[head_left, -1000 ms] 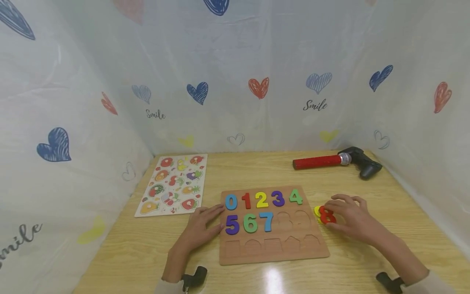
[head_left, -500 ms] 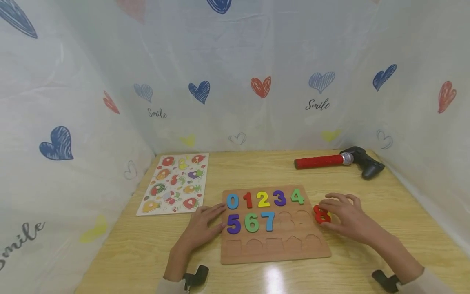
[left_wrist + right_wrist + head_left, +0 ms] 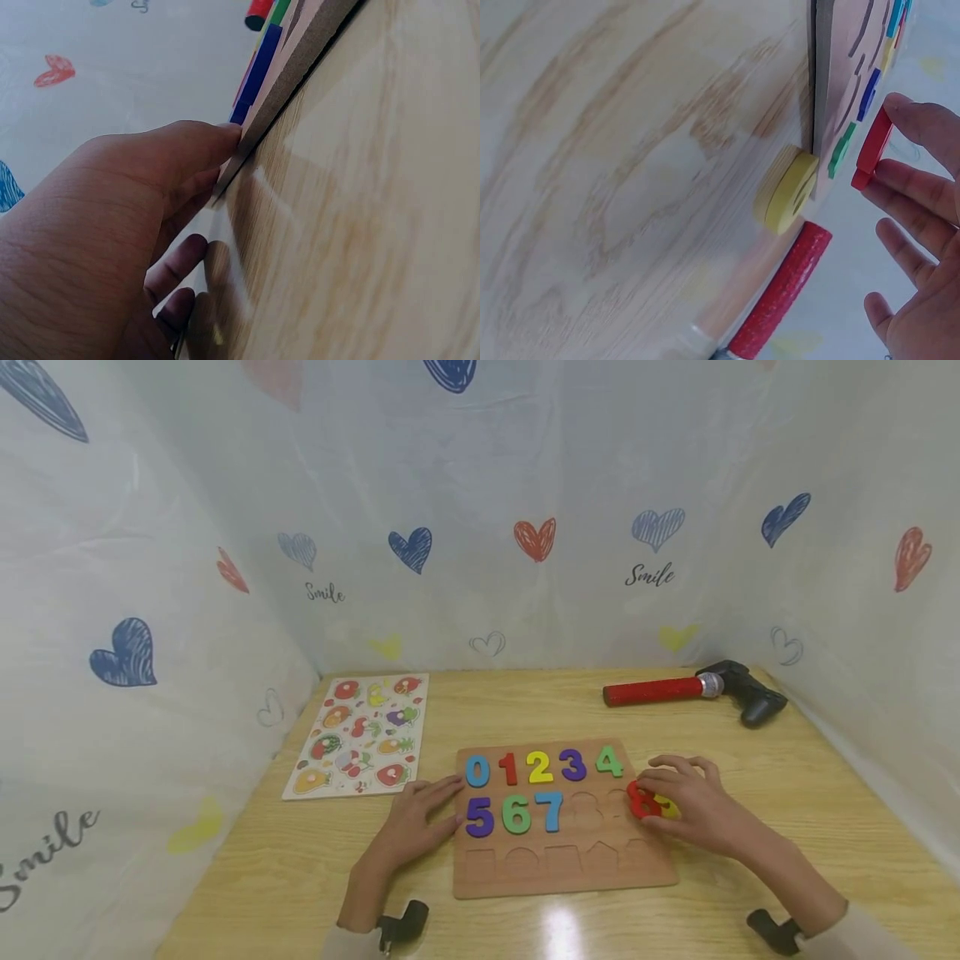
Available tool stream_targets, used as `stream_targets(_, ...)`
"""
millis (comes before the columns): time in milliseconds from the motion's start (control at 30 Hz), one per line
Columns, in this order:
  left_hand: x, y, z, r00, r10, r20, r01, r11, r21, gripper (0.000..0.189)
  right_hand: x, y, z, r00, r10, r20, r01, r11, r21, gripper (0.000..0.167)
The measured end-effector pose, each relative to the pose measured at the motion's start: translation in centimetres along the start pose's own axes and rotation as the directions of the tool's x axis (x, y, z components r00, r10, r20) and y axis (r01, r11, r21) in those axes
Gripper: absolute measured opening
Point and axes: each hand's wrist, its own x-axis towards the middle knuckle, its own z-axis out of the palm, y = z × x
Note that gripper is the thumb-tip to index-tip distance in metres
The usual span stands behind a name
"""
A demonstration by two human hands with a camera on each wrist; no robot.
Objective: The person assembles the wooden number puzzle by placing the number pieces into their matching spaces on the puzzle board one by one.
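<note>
A wooden number puzzle board point(image 3: 562, 885) lies on the table, with the coloured numbers 0 to 7 in its upper two rows. At its left edge, my left hand point(image 3: 408, 828) touches the rim with thumb and fingertips; in the left wrist view the thumb point(image 3: 199, 142) lies against the edge beside a purple number point(image 3: 259, 67). My right hand point(image 3: 697, 810) pinches a red number 8 point(image 3: 873, 150) between thumb and fingers, raised over the board's right edge. Under that hand, a yellow number piece point(image 3: 787, 191) lies on the table beside the board, partly hidden in the head view.
A fruit picture puzzle point(image 3: 360, 739) lies at the back left. Toward the back right are a red microphone-like stick point(image 3: 652, 691) with a silver end and a black, handle-shaped object point(image 3: 750, 697). A curtain with hearts point(image 3: 487, 485) encloses the table's back and sides.
My right hand has picked up the red 8 from over the yellow piece and carried it left to the board's right edge. My left hand stays at the board's left edge.
</note>
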Motion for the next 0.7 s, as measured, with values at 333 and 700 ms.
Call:
stream_targets(333,-0.1,0.0,0.1,1.0,-0.011,0.007,0.011,1.0,0.006,0.053,0.3,-0.5,0.6,0.999,-0.042,-0.024,0.042,0.999,0.014,0.044)
stream_targets(700,0.0,0.1,0.1,1.0,-0.025,0.005,0.025,1.0,0.002,0.051,0.7,-1.1,0.9,0.998,-0.06,-0.011,0.06,0.998,0.014,0.042)
